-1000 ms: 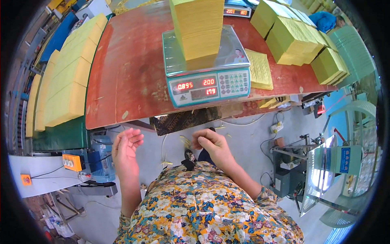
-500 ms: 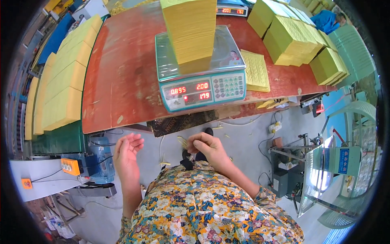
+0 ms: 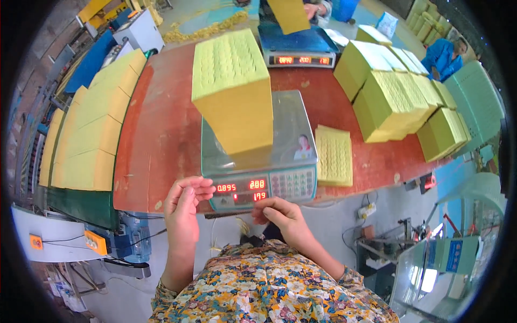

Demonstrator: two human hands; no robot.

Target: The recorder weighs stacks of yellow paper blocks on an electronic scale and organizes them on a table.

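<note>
A tall stack of yellow embossed paper [image 3: 242, 116] stands on the metal pan of a digital scale [image 3: 291, 116], whose red displays are lit. My left hand [image 3: 186, 210] hovers by the scale's front left corner, empty, its fingers loosely bent and the thumb apart. In front of the scale's display panel is my right hand [image 3: 288, 219], with its fingers curled in and the thumb near them; nothing shows in it. Neither hand touches the paper. Beside the scale, on its right, lies a low pile of yellow paper [image 3: 334, 156].
Blocks of yellow paper [image 3: 89, 129] line the left side, and more stacks [image 3: 390, 102] fill the right of the red table [image 3: 161, 97]. Across it, another person's hand [image 3: 311, 11] is by yellow paper over a second scale [image 3: 296, 46]. A person in blue [image 3: 444, 56] is at far right.
The view has tilted up, showing the stack's top and the second scale. My hands have moved forward to the scale's front edge. The stack still stands on the pan.
</note>
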